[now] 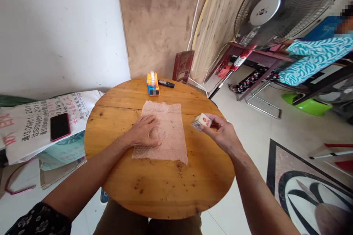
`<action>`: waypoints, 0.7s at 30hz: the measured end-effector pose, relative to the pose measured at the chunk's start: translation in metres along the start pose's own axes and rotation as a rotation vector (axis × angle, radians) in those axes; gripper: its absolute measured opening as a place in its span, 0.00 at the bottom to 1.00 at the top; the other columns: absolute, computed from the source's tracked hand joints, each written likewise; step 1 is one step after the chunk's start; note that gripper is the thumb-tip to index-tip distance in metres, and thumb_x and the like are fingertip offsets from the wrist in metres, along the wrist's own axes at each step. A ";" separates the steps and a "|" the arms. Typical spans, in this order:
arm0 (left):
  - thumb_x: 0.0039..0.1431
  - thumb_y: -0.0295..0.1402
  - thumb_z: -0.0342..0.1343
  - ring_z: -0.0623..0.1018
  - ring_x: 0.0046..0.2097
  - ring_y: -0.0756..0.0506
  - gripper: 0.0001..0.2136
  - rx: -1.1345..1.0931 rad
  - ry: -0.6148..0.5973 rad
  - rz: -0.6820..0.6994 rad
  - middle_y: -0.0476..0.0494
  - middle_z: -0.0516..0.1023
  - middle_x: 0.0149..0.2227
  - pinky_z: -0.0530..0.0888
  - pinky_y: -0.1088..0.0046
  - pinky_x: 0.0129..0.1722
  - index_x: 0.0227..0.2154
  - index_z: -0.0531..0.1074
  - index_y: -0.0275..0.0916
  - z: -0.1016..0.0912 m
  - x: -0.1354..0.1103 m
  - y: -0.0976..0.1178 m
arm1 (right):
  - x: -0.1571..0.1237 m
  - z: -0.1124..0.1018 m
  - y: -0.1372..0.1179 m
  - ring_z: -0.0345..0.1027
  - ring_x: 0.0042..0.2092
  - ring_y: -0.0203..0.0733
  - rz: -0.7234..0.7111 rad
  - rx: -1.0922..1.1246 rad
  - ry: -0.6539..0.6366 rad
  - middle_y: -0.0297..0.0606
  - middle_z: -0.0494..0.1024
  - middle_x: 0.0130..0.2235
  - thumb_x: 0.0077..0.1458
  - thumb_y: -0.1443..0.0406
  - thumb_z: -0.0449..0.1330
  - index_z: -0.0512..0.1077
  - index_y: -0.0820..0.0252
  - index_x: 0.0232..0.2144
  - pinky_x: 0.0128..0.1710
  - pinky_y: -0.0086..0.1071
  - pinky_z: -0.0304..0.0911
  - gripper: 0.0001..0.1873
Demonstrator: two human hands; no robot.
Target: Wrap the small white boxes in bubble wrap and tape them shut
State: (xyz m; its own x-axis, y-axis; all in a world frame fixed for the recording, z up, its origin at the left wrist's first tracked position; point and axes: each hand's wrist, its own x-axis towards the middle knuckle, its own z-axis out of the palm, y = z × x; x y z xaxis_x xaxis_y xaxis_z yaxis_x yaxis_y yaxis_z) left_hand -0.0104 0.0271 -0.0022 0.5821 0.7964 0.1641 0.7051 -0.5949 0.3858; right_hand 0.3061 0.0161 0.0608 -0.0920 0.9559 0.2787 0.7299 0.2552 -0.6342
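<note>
A sheet of pinkish bubble wrap (171,128) lies spread on the round wooden table (154,187). My left hand (145,132) rests flat on its left half, fingers stretched out and thumb apart. To the right of the sheet, my right hand (222,132) grips a small white box (202,121) with red print, held between thumb and fingers. The box is tilted and apart from the bubble wrap. Part of its right side is hidden by my fingers.
Toward the back of the table stand an orange and blue tape dispenser (152,84) and a black remote-like object (166,83). A phone (60,126) lies on printed sacks (82,106) at left. A fan (264,11) and a seated person (306,58) are at right.
</note>
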 end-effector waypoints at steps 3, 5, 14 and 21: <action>0.49 0.53 0.61 0.57 0.66 0.29 0.39 0.011 -0.002 -0.014 0.30 0.58 0.66 0.54 0.50 0.65 0.60 0.63 0.36 0.001 0.000 0.000 | 0.002 0.018 -0.040 0.74 0.43 0.45 -0.137 0.169 -0.163 0.40 0.80 0.45 0.49 0.57 0.66 0.72 0.57 0.50 0.46 0.38 0.68 0.25; 0.48 0.53 0.62 0.57 0.66 0.28 0.41 0.001 0.003 -0.023 0.28 0.57 0.66 0.54 0.48 0.65 0.61 0.61 0.35 0.001 0.000 0.000 | 0.005 0.037 -0.058 0.73 0.44 0.45 -0.215 0.223 -0.278 0.40 0.79 0.46 0.48 0.61 0.66 0.73 0.58 0.49 0.47 0.38 0.68 0.24; 0.52 0.31 0.52 0.54 0.69 0.34 0.34 -0.170 -0.077 0.003 0.29 0.56 0.67 0.51 0.52 0.68 0.63 0.56 0.29 -0.011 0.000 -0.012 | 0.006 0.091 -0.037 0.69 0.53 0.49 -0.211 0.342 -0.516 0.43 0.74 0.55 0.49 0.61 0.65 0.66 0.56 0.57 0.52 0.41 0.65 0.32; 0.50 0.29 0.50 0.57 0.67 0.36 0.33 -0.148 -0.029 0.022 0.32 0.59 0.66 0.54 0.52 0.67 0.62 0.58 0.33 -0.009 -0.001 -0.012 | 0.004 0.089 -0.032 0.69 0.52 0.50 -0.227 0.302 -0.510 0.43 0.76 0.51 0.51 0.60 0.65 0.69 0.57 0.53 0.51 0.41 0.64 0.27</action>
State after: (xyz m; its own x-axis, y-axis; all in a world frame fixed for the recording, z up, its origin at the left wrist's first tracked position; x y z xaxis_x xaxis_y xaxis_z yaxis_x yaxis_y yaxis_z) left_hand -0.0225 0.0343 0.0009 0.6095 0.7787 0.1489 0.6260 -0.5880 0.5122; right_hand 0.2223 0.0246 0.0182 -0.5879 0.8029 0.0985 0.4375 0.4181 -0.7961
